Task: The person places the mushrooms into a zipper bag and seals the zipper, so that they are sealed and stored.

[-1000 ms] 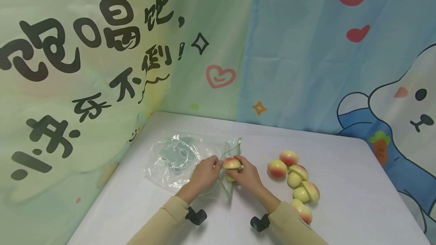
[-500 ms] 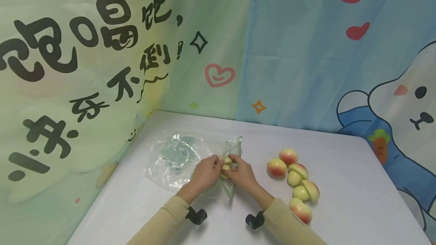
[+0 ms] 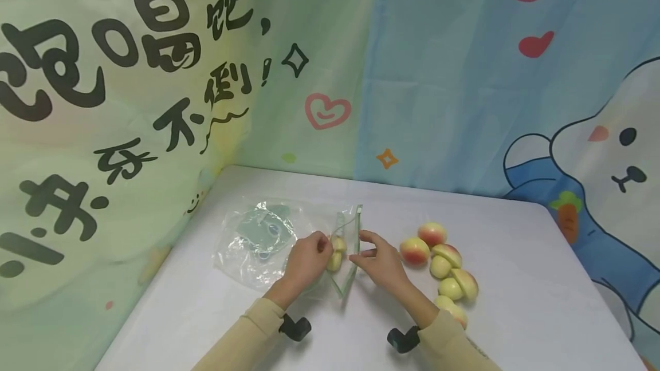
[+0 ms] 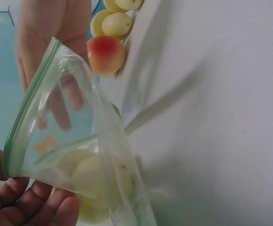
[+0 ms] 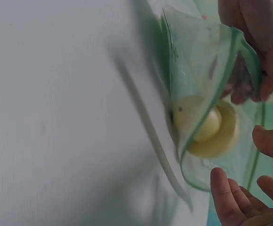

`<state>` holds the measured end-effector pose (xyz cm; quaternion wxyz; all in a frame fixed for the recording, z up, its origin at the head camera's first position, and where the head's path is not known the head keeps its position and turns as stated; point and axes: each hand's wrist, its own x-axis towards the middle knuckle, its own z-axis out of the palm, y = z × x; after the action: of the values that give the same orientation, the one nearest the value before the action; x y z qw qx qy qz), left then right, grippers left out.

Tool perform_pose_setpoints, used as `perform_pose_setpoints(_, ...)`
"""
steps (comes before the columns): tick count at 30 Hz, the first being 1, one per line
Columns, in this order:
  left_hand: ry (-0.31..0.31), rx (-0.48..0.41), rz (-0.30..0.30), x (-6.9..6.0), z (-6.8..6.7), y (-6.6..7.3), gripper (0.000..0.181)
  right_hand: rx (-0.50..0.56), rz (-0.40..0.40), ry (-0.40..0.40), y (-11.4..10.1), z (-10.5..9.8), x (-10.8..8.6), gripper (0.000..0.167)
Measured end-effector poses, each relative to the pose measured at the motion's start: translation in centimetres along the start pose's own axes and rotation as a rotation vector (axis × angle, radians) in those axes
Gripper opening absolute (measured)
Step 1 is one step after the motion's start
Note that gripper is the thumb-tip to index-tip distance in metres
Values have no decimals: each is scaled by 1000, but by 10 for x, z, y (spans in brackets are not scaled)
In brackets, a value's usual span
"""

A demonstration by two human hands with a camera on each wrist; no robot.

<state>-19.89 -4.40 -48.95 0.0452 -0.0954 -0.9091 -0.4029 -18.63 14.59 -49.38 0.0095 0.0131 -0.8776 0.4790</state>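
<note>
A clear zip bag (image 3: 299, 219) with a green-edged mouth lies on the table, its opening facing right. My left hand (image 3: 307, 259) pinches the rim of the bag's mouth between thumb and fingers, as the left wrist view also shows. Just inside the mouth sits a toy mushroom (image 3: 335, 260), pale yellow on the stem side; through the film it shows in the right wrist view as a mushroom (image 5: 207, 126) too. My right hand (image 3: 384, 259) is at the mouth's right side with fingers spread and nothing held; whether its fingertips touch the rim is unclear.
Several more red-and-yellow toy mushrooms (image 3: 415, 252) lie in a loose cluster to the right of my right hand. One mushroom (image 3: 451, 309) is partly behind my right sleeve. White table (image 3: 526, 279) runs back to printed cloth walls.
The mushroom has gone from my right fingers at the bag's mouth to inside the bag. My right hand has let go of it and drawn back right. My left hand keeps its hold.
</note>
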Motion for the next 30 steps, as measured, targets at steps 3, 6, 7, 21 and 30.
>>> perform_pose_setpoints(3, 8, -20, -15, 1, 1, 0, 13, -51, -31, 28, 4, -17, -2, 60)
perform_pose_setpoints(6, 10, -49, -29, 1, 1, 0, 16, -129, -83, 68, 12, -37, -2, 58)
perform_pose_setpoints(7, 13, -57, -32, 2, 1, 0, 17, -161, -99, 84, 15, -44, -2, 58)
perform_pose_setpoints(21, 26, -100, -49, 4, -1, 2, 12, -379, -139, 159, 49, -96, -4, 51)
perform_pose_setpoints(30, 24, -126, -67, 5, 2, 0, 13, -473, -127, 97, 53, -98, -7, 44)
